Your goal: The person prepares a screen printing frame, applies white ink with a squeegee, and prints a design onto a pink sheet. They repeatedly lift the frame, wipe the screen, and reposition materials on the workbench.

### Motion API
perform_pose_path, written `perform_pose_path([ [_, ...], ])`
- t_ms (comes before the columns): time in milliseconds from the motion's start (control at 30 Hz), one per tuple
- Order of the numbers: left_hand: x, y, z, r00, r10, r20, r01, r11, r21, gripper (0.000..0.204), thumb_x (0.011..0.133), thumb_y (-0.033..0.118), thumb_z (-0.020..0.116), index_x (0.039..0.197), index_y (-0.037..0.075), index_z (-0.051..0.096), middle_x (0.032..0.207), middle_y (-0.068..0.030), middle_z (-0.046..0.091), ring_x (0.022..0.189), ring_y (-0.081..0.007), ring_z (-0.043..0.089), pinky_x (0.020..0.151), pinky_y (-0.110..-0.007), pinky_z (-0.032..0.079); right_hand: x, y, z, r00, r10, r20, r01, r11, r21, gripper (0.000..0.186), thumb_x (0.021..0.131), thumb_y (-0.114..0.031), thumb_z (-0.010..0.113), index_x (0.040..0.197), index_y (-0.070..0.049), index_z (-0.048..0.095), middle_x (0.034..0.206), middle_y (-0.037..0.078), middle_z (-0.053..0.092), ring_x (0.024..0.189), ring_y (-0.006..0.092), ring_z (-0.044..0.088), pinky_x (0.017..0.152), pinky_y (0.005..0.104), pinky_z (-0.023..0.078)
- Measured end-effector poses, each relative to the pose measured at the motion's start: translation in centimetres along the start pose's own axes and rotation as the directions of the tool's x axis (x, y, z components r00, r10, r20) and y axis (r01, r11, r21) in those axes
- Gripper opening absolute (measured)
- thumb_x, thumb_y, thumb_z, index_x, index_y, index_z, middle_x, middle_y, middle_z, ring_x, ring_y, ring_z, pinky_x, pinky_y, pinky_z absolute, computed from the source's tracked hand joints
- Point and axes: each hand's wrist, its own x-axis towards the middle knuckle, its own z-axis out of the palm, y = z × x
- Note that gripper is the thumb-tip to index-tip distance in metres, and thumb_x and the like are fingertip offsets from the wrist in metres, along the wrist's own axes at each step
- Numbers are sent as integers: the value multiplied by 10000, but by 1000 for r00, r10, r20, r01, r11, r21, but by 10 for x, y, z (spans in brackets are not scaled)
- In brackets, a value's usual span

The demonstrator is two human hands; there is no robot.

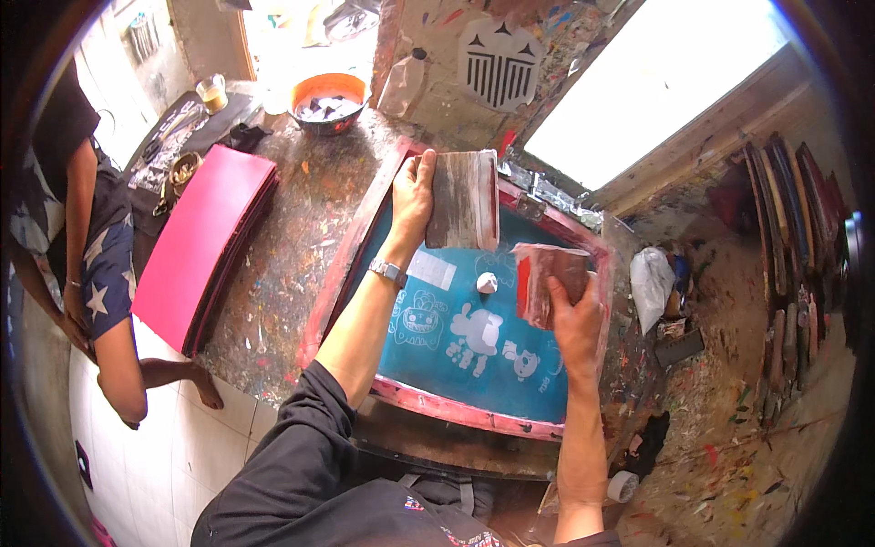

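My left hand point(412, 191) grips a wide, paint-streaked wooden squeegee point(463, 201) upright at the upper part of the screen frame. My right hand point(574, 319) holds a smaller squeegee point(547, 269) with a red-and-brown face, thumb on its front, over the right side. Beneath both is a teal stencil screen point(419, 360) in a pinkish frame point(465, 421), with pale cartoon shapes and a pale rectangle. A small white lump point(487, 282) sits on the mesh between the two hands.
A pink stack of sheets point(205, 237) lies left on the stained table. Behind are an orange-rimmed basin point(328, 100) and cup point(211, 93). Another person point(100, 273) sits at far left. At right are a white plastic bag point(651, 287) and leaning boards point(779, 273).
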Motion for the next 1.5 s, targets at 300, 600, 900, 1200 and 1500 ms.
perform_pose_path([
  [300,-31,11,20,1000,24,7,-24,991,130,502,1059,456,569,1053,-35,674,928,-69,693,858,-133,583,816,-296,484,12,52,54,944,292,152,-238,285,929,502,971,-137,686,1401,44,500,1316,132,617,1133,237,648,953,366,543],
  [600,-51,29,32,963,165,213,-222,934,279,310,1033,304,638,1013,-5,623,787,-68,666,736,-88,557,644,-288,466,58,31,70,922,375,98,-123,43,991,438,989,-157,645,1361,44,532,1285,156,628,1098,282,679,893,416,593],
  [900,-40,15,22,983,181,-33,-173,969,179,513,1063,475,550,1001,-28,630,808,-82,651,765,-118,550,706,-326,476,47,-13,10,962,265,-61,28,127,991,488,981,-203,672,1393,-11,495,1335,137,604,1146,274,649,890,435,564],
  [1200,-38,2,27,993,-111,-31,103,976,-192,568,1047,584,507,969,37,638,848,-7,626,792,-87,533,738,-297,472,8,87,72,861,236,450,-416,-183,891,394,1028,-183,577,1383,-19,525,1311,147,651,1136,320,686,945,491,610],
  [1500,-41,5,22,987,127,-99,-108,979,172,484,1064,477,550,966,5,600,816,-43,629,785,-110,536,733,-299,475,16,57,39,903,13,430,-385,-419,822,426,1013,-174,596,1395,-2,521,1310,183,637,1078,325,704,899,464,613],
])
